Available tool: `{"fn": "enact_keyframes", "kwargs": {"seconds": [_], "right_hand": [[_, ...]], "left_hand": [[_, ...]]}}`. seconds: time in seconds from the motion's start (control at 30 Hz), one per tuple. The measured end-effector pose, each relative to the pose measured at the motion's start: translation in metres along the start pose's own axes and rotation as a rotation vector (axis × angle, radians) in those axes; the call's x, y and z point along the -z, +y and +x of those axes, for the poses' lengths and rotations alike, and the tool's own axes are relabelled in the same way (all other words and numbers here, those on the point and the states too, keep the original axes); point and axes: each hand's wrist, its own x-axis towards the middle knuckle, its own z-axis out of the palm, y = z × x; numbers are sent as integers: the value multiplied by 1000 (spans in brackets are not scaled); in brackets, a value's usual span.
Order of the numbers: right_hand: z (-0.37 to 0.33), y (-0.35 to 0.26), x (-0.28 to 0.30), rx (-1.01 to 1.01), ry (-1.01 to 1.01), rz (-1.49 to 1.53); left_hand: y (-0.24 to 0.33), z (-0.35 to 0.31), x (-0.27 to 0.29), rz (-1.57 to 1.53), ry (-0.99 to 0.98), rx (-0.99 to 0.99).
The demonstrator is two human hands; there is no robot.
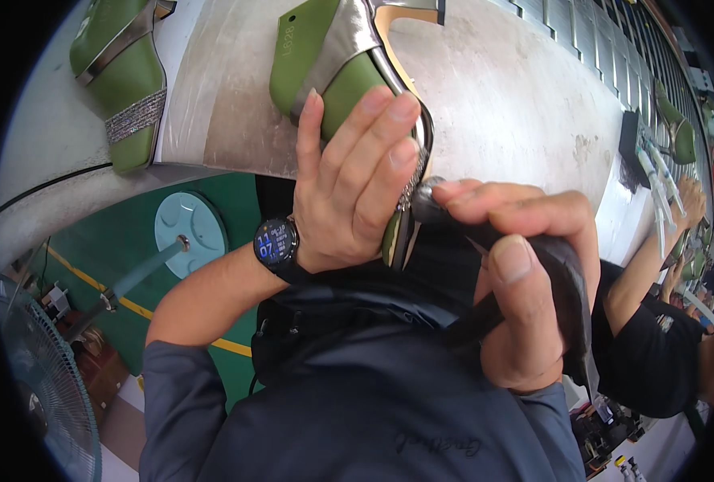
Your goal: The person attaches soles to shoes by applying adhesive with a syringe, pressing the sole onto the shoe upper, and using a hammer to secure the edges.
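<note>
So my left hand (337, 205) is holding this sandal (345, 48) on its green last (300, 60), fingers laid nearly straight across it, and my right hand (521, 281) is gripping a dark tool (562, 257) with its rounded grey end right up by the sole edge. The sandal's heel end is over the tabletop (517, 88), toe pointing down at my lap, past the front edge as far as I can tell.

Worries: if the tool skids off that narrow edge, I could scuff the glittery strap (409, 189) or catch my own index finger, it's that near. With the toe out there, a loose left hand could also let the whole thing twist.

Stuff I can't make out: my left thumb's hidden, so no clue how firm that grip is. My hand also covers most of the forefoot, the heel tip is cut off up top, and what the tool actually is, or whether it's touching, I can't tell.
</note>
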Motion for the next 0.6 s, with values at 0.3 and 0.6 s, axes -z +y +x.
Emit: {"fn": "enact_keyframes", "kwargs": {"seconds": [0.3,0.6], "right_hand": [[-36,-8,28,-442,-317,212],[-14,3,35,105,35,300]], "left_hand": [[0,-3,-1,-10,8,-40],[2,-9,-2,50,-8,9]]}}
